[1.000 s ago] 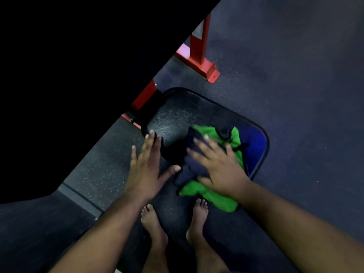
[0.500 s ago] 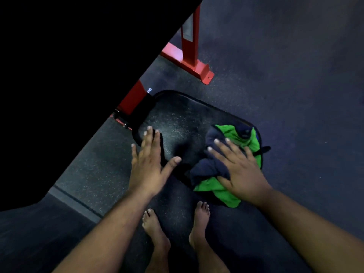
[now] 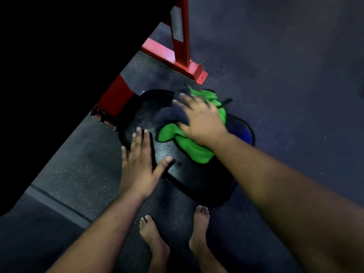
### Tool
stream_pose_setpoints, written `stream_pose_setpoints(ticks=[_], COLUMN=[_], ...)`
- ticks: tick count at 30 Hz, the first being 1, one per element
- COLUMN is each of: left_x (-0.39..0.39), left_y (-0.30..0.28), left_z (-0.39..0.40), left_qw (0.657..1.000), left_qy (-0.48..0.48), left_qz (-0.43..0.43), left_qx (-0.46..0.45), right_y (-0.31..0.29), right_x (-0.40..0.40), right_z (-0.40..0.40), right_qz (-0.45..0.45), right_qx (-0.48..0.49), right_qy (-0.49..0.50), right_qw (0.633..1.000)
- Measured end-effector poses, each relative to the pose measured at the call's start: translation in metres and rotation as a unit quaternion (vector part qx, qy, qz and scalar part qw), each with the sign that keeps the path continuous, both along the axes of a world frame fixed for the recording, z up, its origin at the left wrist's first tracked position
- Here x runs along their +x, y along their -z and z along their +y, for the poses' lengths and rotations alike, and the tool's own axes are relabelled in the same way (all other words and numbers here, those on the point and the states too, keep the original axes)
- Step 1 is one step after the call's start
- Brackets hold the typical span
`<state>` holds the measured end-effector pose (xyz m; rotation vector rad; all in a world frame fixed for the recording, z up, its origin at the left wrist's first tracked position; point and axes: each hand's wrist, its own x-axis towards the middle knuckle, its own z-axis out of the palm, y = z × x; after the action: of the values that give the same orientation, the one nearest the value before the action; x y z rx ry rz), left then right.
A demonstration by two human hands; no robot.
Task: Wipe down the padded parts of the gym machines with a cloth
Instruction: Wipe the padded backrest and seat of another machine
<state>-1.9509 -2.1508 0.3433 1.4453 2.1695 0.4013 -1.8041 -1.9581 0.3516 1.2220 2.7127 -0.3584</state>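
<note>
Our right hand [image 3: 202,121] has swept the cloth [image 3: 189,142] away from us since half a second ago, from the near right part of the black pad [image 3: 177,174] up to its far end, close to the red frame foot [image 3: 194,70]. The fingers lie spread and flat on the cloth, pressing it down rather than closing around it. Our left hand [image 3: 137,164] has hardly moved: it rests open on the pad's left edge, fingers together, thumb splayed out over the surface. The near half of the pad now lies bare, with room there for the cloth, and open floor [image 3: 295,75] stretches to the right. A red post [image 3: 116,95] meets the pad's far left corner. The cloth shows green and dark navy; the hand is blurred, so its fingertips are hard to make out. A large black shape fills the upper left and we cannot tell what it is. Our bare feet [image 3: 155,243] stand just short of the pad's near edge.
</note>
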Motion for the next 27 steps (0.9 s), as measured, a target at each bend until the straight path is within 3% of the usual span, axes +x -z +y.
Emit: stream_pose_setpoints(ticks=[6, 10, 12, 14, 19, 23, 27], left_x=[0.014, 0.013, 0.006, -0.006, -0.030, -0.033, -0.032], left_y=[-0.014, -0.007, -0.004, 0.000, 0.008, 0.012, 0.006], left_z=[-0.005, -0.013, -0.019, -0.023, -0.029, -0.035, -0.043], left_qw=[0.998, 0.999, 1.000, 1.000, 0.999, 0.995, 0.991], left_qy=[0.047, 0.016, 0.001, -0.009, -0.036, -0.076, -0.097], left_qz=[0.013, -0.013, -0.019, -0.016, -0.018, -0.042, -0.051], left_qx=[-0.042, -0.029, -0.019, -0.011, 0.020, 0.056, 0.073], right_y=[-0.017, -0.014, -0.011, -0.004, 0.011, 0.009, 0.001], right_x=[0.109, 0.084, 0.064, 0.036, -0.070, -0.124, -0.099], right_z=[-0.105, -0.163, -0.137, -0.092, -0.012, -0.029, -0.066], right_qz=[-0.016, -0.032, -0.022, -0.013, 0.012, 0.017, 0.025], right_qx=[0.001, -0.021, -0.018, -0.020, -0.034, -0.019, -0.017], right_qy=[0.168, 0.089, -0.001, -0.027, 0.117, 0.010, -0.123], right_qw=[0.986, 0.995, 1.000, 0.999, 0.992, 1.000, 0.992])
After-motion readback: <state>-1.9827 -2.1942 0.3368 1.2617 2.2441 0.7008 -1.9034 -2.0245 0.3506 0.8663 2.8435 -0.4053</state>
